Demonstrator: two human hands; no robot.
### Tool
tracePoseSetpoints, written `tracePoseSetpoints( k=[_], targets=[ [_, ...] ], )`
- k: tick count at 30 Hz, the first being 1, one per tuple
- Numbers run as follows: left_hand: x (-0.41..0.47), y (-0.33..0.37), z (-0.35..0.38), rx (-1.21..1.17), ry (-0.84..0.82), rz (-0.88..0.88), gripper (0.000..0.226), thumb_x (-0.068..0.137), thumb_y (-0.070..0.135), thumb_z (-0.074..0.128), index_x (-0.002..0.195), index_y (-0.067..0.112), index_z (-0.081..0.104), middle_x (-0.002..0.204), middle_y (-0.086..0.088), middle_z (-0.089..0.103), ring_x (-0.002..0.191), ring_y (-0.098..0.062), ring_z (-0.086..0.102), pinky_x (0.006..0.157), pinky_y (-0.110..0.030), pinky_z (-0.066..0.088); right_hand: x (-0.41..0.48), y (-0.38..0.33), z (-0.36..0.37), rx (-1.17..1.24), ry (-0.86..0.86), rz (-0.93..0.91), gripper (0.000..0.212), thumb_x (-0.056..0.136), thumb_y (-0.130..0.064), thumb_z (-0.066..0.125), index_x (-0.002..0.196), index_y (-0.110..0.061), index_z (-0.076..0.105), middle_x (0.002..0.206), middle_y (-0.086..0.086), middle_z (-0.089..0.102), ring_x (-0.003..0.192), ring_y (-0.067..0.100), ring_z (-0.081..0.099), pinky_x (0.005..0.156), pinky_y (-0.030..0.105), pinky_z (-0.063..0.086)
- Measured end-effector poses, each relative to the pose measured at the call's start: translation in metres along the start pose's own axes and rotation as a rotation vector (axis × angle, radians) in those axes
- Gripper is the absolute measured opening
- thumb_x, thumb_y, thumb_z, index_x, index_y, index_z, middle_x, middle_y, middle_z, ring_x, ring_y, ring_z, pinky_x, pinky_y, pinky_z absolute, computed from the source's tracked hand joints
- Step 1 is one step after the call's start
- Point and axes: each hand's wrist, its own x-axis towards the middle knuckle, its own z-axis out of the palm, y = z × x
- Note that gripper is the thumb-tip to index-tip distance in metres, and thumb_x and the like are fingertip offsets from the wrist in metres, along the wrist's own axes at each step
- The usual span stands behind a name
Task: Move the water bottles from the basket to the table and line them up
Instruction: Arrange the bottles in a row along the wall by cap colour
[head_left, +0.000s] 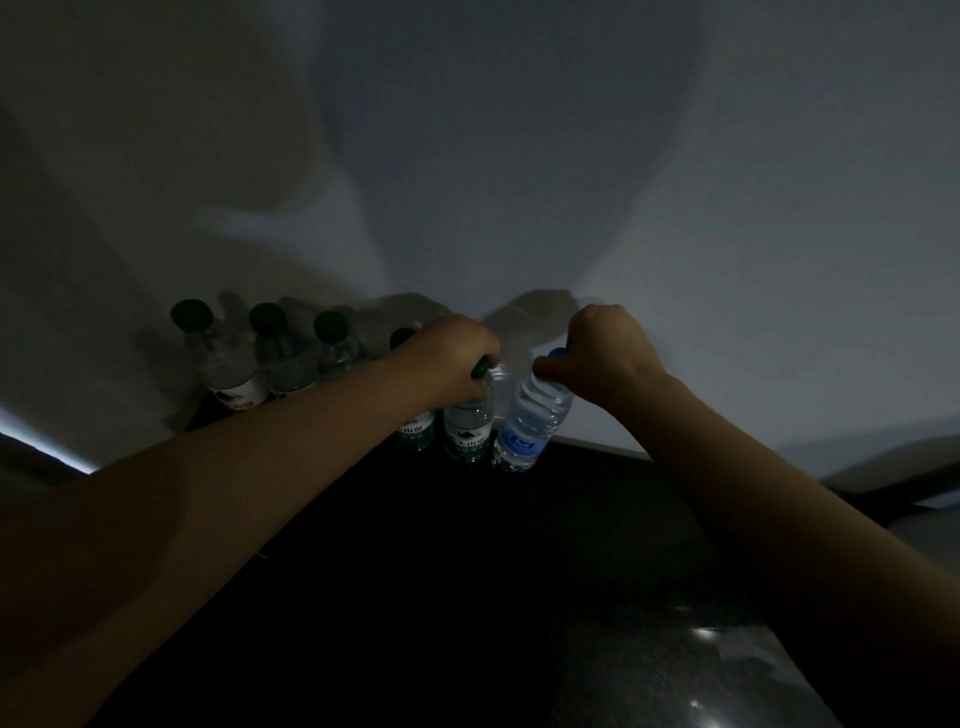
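Observation:
Along the far edge of a dark table (467, 597), against the wall, stands a row of clear water bottles. Three green-capped bottles (228, 364) stand at the left. A further green-labelled bottle (415, 434) is partly hidden behind my left forearm. My left hand (452, 353) grips the neck of a green-capped bottle (467, 431). Right beside it, my right hand (597, 353) holds the neck of a blue-capped, blue-labelled bottle (530, 426), which leans slightly left. The basket is out of view.
The scene is very dim. A pale wall (519, 182) rises directly behind the bottles. The table's right edge (779, 571) runs diagonally, with lighter floor beyond it. At the far left a bright strip (52, 441) shows.

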Motion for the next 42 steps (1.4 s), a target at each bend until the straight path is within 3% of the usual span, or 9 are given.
tracePoseSetpoints(
  k=[3,8,15,18,22,29,33,36,42],
  targets=[
    [-0.001,0.000,0.001,-0.017,0.013,-0.014,0.020,0.079,0.007,0.067,0.098,0.002,0.066,0.094,-0.014,0.063,0.086,-0.027,0.058,0.067,-0.029,0.041,0.003,-0.001,0.000,0.002,-0.006,-0.001,0.036,0.076,-0.037,0.076,0.069,-0.006,0.060,0.072,0.010,0.057,0.068,0.021,0.054,0.061,0.028,0.041],
    [0.000,-0.001,0.001,-0.029,0.012,-0.019,0.019,0.079,0.007,0.066,0.097,0.003,0.067,0.093,-0.014,0.064,0.078,-0.021,0.053,0.063,-0.025,0.035,0.005,-0.001,0.005,0.003,-0.025,0.004,0.034,0.076,-0.036,0.076,0.069,-0.006,0.060,0.073,0.010,0.059,0.068,0.021,0.057,0.061,0.030,0.046],
    [0.003,-0.005,0.003,-0.057,0.011,-0.030,0.026,0.079,0.011,0.068,0.105,0.007,0.067,0.100,-0.011,0.065,0.082,-0.021,0.056,0.061,-0.024,0.036,0.003,0.002,0.016,0.006,-0.046,0.027,0.036,0.075,-0.037,0.077,0.077,-0.004,0.063,0.081,0.012,0.064,0.076,0.023,0.062,0.067,0.033,0.054],
    [0.004,-0.005,0.004,-0.051,0.018,-0.015,0.020,0.079,0.010,0.067,0.099,0.006,0.067,0.095,-0.012,0.064,0.074,-0.018,0.052,0.053,-0.023,0.032,0.003,0.003,0.018,0.014,-0.029,0.040,0.034,0.075,-0.038,0.076,0.071,-0.009,0.059,0.079,0.010,0.063,0.073,0.021,0.061,0.061,0.030,0.049],
    [0.004,-0.005,0.006,-0.041,0.035,-0.014,0.024,0.080,0.011,0.067,0.103,0.007,0.067,0.101,-0.013,0.063,0.079,-0.018,0.050,0.066,-0.025,0.036,0.003,0.003,0.019,0.026,-0.033,0.063,0.034,0.076,-0.037,0.076,0.077,-0.005,0.065,0.077,0.010,0.063,0.073,0.021,0.062,0.064,0.031,0.052],
    [0.002,-0.003,0.005,-0.010,0.020,-0.026,0.027,0.079,0.012,0.068,0.105,0.006,0.066,0.099,-0.014,0.063,0.081,-0.022,0.054,0.065,-0.026,0.039,-0.001,-0.004,0.016,0.021,-0.066,0.069,0.036,0.080,-0.037,0.073,0.064,-0.011,0.053,0.073,0.006,0.057,0.069,0.016,0.055,0.056,0.024,0.041],
    [0.002,0.000,0.003,0.007,0.013,-0.018,0.016,0.077,0.011,0.068,0.092,0.006,0.063,0.092,-0.014,0.062,0.075,-0.022,0.052,0.054,-0.025,0.032,-0.011,-0.005,0.009,-0.027,-0.079,0.039,0.038,0.082,-0.043,0.070,0.078,-0.008,0.053,0.078,0.006,0.049,0.075,0.019,0.051,0.061,0.028,0.036],
    [-0.002,0.002,0.004,0.046,0.025,-0.008,0.024,0.078,0.013,0.067,0.101,0.005,0.062,0.099,-0.013,0.058,0.081,-0.022,0.052,0.063,-0.026,0.035,-0.022,0.001,0.003,0.003,-0.069,0.042,0.035,0.085,-0.038,0.067,0.088,-0.004,0.059,0.088,0.012,0.059,0.077,0.019,0.053,0.055,0.024,0.037],
    [-0.016,0.016,-0.006,0.088,0.077,0.037,0.035,0.080,0.014,0.066,0.114,0.008,0.061,0.108,-0.011,0.054,0.094,-0.026,0.055,0.076,-0.032,0.046,-0.071,0.023,-0.004,-0.053,-0.167,0.057,0.040,0.082,-0.037,0.071,0.110,-0.010,0.060,0.105,0.008,0.063,0.089,0.019,0.057,0.074,0.028,0.046]
  ],
)
